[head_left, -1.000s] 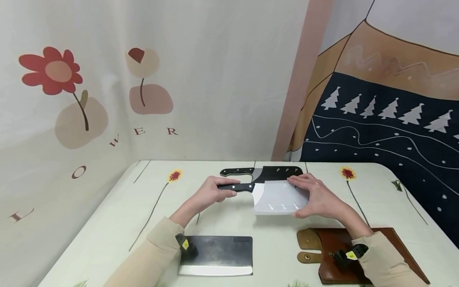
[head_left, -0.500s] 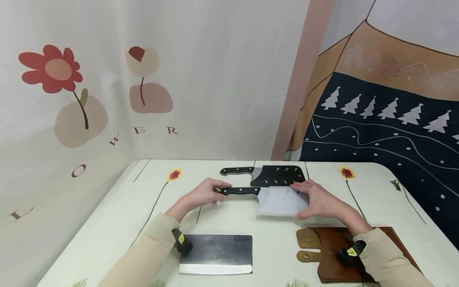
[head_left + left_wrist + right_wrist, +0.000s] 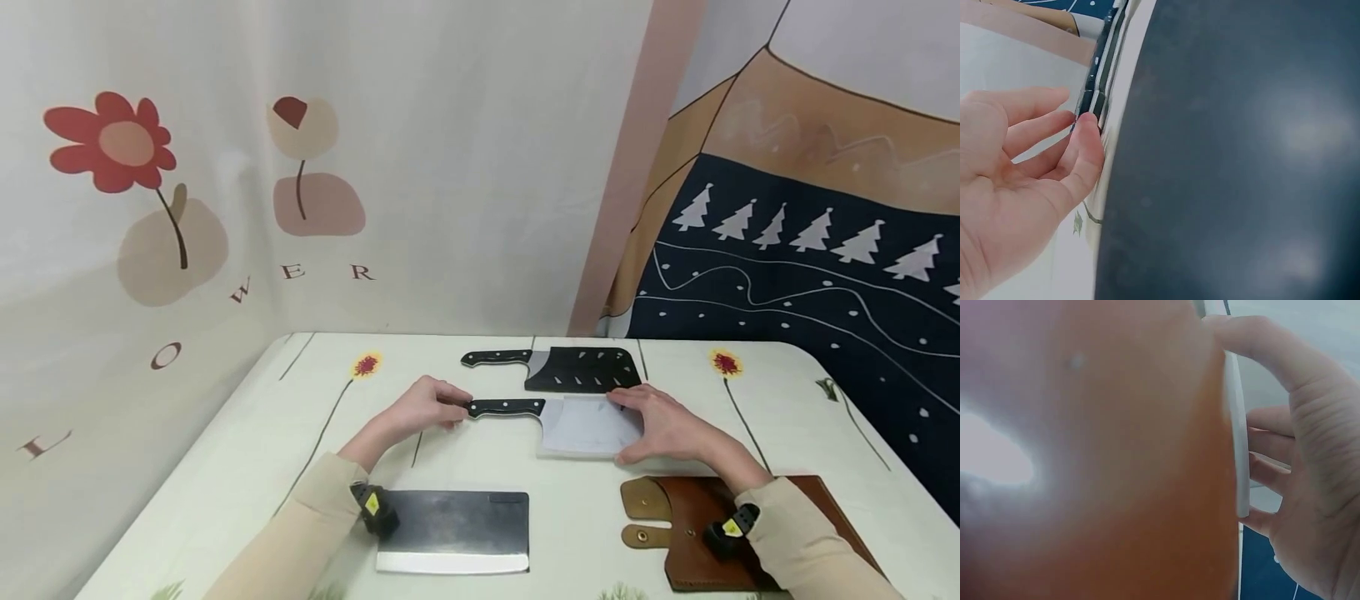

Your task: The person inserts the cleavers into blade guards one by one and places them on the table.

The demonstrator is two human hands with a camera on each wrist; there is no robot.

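Observation:
A cleaver with a black riveted handle point(image 3: 506, 407) lies flat on the table, its blade inside a white blade cover point(image 3: 588, 432). At the left, the thumb and fingertips of my left hand point(image 3: 423, 410) pinch the handle's end, also visible in the left wrist view. My right hand point(image 3: 667, 425) spans the cover's right end, thumb on the near edge and fingers on the far edge. The right wrist view shows the cover edge-on between thumb and fingers. Just behind lies a second cleaver with a black blade cover point(image 3: 581, 369), its handle pointing left.
A broad dark cleaver blade point(image 3: 453, 529) lies near the front, beside my left sleeve. At front right is a brown leather sheath point(image 3: 688, 568) with two tan straps, under my right forearm. Printed curtains point(image 3: 465, 167) hang behind the table.
The cleaver in the white cover has come down from above the table and swung flat beside the black-covered one. My left hand has slid out to the handle's end.

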